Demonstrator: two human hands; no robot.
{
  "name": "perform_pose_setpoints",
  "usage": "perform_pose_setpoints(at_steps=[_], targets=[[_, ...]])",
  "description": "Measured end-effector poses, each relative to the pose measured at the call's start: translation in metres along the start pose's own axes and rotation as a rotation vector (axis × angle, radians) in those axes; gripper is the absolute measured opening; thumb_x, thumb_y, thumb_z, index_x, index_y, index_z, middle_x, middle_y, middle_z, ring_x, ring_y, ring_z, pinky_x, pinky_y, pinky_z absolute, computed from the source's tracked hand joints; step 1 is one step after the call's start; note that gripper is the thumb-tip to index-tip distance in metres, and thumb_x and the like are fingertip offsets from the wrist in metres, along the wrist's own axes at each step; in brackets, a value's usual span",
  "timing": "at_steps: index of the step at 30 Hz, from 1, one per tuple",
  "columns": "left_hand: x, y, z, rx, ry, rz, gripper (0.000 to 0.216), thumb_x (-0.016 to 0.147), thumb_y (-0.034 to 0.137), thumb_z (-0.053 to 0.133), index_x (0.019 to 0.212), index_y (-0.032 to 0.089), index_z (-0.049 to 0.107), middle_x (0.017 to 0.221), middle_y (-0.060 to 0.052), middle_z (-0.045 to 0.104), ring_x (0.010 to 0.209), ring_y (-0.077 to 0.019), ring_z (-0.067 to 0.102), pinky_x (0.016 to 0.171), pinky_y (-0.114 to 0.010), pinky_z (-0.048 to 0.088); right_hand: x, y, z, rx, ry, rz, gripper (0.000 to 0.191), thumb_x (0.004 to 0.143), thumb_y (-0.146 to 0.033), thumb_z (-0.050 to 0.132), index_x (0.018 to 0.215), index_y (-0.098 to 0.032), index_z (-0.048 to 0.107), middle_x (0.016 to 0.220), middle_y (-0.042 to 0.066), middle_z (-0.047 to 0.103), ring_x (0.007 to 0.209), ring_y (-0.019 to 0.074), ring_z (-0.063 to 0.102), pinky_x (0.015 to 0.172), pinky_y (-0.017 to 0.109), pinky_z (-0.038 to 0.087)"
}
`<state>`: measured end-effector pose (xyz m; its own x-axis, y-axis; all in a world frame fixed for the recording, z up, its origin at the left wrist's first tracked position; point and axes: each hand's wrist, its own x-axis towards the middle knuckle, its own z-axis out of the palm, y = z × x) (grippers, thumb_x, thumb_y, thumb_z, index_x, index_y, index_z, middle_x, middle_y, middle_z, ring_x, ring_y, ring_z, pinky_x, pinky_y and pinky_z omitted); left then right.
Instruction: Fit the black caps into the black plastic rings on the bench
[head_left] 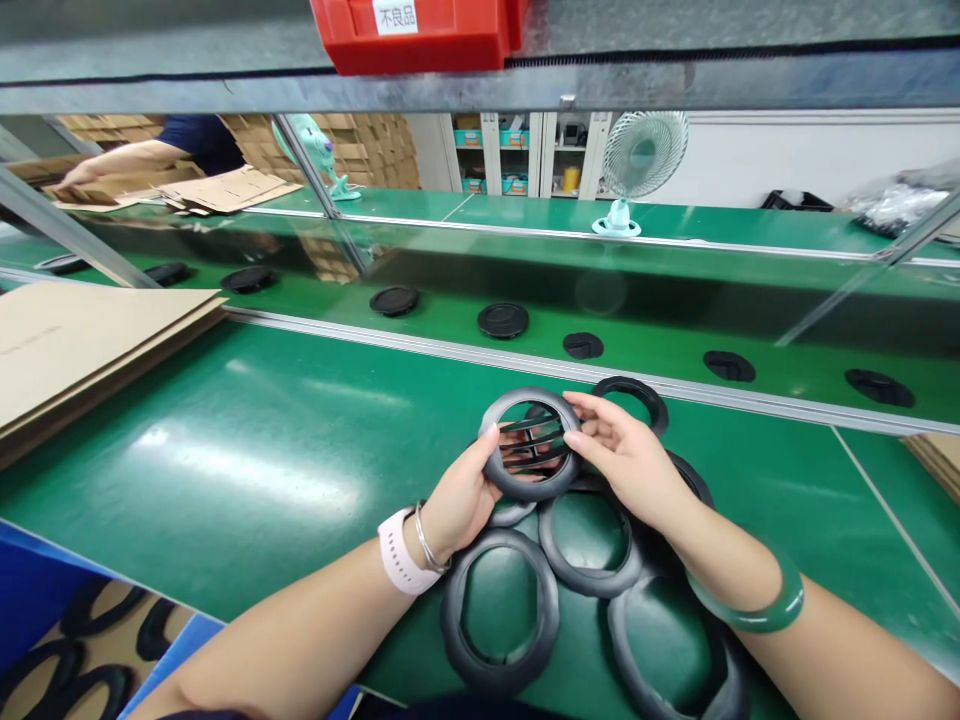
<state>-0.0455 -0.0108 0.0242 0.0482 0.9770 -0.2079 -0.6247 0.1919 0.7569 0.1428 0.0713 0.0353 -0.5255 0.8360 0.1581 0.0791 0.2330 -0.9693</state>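
left hand [463, 498] and right hand [628, 458] pinch a ring [529, 489] between them, seemingly fitting slats [532, 443]; next likely needs steady pressure.

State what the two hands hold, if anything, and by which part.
The left hand holds a slatted grey ring by the rim's left side, the right hand by its upper right.

Before you, one glossy green worktop [390, 365], bearing a white light reflection [240, 465] toward your left; above you, one grey metal shelf [675, 28]; facing you, beyond a far green bench [517, 211], white cabinets [550, 150] with stocked shelves; right of these, one white wall [795, 155]; left, stacked brown cardboard [388, 150].
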Motion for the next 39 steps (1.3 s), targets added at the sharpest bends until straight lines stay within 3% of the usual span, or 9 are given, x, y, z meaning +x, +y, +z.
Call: perform_pose_setpoints(at_steps=[3,5,7,10,14,17,23,31,39], targets=[[-0.001,-0.003,-0.001,0.023,-0.014,0.011,0.052,0.093,0.053,0.057,0.122,0.012,0.069,0.126,-0.016,0.07,0.119,-0.0327,0.065,0.105,-0.046,0.05,-0.003,-0.008,-0.001,-0.365,0.157,-0.375,0.017,0.094,-0.025,0.067,0.11,-0.02,0.071,0.104,0.007,0.066,0.088,0.019,0.061,0.079,0.035,0.053],[-0.003,-0.004,-0.001,0.036,-0.037,0.006,0.055,0.092,0.057,0.058,0.121,0.013,0.07,0.126,-0.015,0.07,0.119,-0.0319,0.064,0.104,-0.044,0.051,-0.005,-0.014,-0.001,-0.495,0.104,-0.57,0.009,0.096,-0.019,0.065,0.101,-0.02,0.072,0.097,0.006,0.068,0.088,0.0194,0.062,0.081,0.036,0.051],[-0.005,-0.005,-0.002,0.034,-0.041,-0.023,0.063,0.089,0.066,0.055,0.119,0.013,0.071,0.123,-0.016,0.071,0.118,-0.0325,0.064,0.1,-0.044,0.054,-0.006,-0.016,-0.002,-0.555,0.026,-0.66,0.008,0.097,-0.016,0.064,0.098,-0.018,0.072,0.093,0.005,0.07,0.085,0.0187,0.062,0.079,0.035,0.051],[-0.005,-0.001,-0.004,0.014,-0.016,-0.069,0.067,0.087,0.07,0.053,0.113,0.012,0.073,0.116,-0.017,0.073,0.112,-0.0332,0.067,0.092,-0.044,0.058,-0.006,-0.018,-0.004,-0.596,-0.006,-0.691,0.009,0.098,-0.014,0.062,0.096,-0.016,0.07,0.09,0.004,0.07,0.082,0.0174,0.062,0.077,0.033,0.051],[-0.002,0.005,-0.004,0.098,0.007,-0.087,0.033,0.084,0.04,0.073,0.1,0.011,0.074,0.1,-0.015,0.076,0.089,-0.026,0.072,0.077,-0.035,0.061,-0.008,-0.019,-0.007,-0.64,-0.011,-0.709,0.012,0.099,-0.011,0.058,0.098,-0.015,0.068,0.089,0.004,0.07,0.08,0.0169,0.062,0.075,0.031,0.05],[-0.002,0.008,0.0,0.164,-0.018,-0.097,0.025,0.078,0.025,0.08,0.097,0.012,0.072,0.093,-0.012,0.076,0.081,-0.0208,0.072,0.073,-0.03,0.06,-0.012,-0.021,-0.007,-0.657,-0.039,-0.769,0.018,0.099,-0.005,0.052,0.104,-0.015,0.066,0.093,0.006,0.07,0.084,0.0179,0.062,0.076,0.032,0.051],[-0.005,0.012,0.009,0.172,-0.048,-0.096,0.022,0.073,0.024,0.084,0.086,0.01,0.072,0.076,-0.005,0.072,0.068,-0.014,0.067,0.067,-0.024,0.058,-0.019,-0.031,-0.006,-0.689,-0.115,-0.78,0.023,0.096,0.0,0.049,0.108,-0.012,0.064,0.098,0.009,0.068,0.087,0.0194,0.059,0.074,0.032,0.047],[-0.006,0.004,0.003,0.225,-0.024,-0.132,0.027,0.063,0.023,0.09,0.07,0.011,0.067,0.061,0.001,0.061,0.055,-0.0076,0.053,0.053,-0.018,0.046,-0.028,-0.044,-0.004,-0.92,-0.28,-0.729,0.03,0.098,-0.005,0.039,0.083,-0.013,0.064,0.072,0.004,0.052,0.064,0.0173,0.041,0.059,0.032,0.035],[-0.009,-0.009,0.004,0.287,0.018,-0.125,0.024,0.068,0.028,0.086,0.067,0.013,0.067,0.063,-0.001,0.066,0.06,-0.0129,0.058,0.06,-0.024,0.049,-0.028,-0.031,0.006,-0.981,-0.259,-0.813,0.036,0.093,-0.002,0.032,0.073,-0.014,0.059,0.068,0.005,0.047,0.061,0.0177,0.036,0.056,0.032,0.03]])
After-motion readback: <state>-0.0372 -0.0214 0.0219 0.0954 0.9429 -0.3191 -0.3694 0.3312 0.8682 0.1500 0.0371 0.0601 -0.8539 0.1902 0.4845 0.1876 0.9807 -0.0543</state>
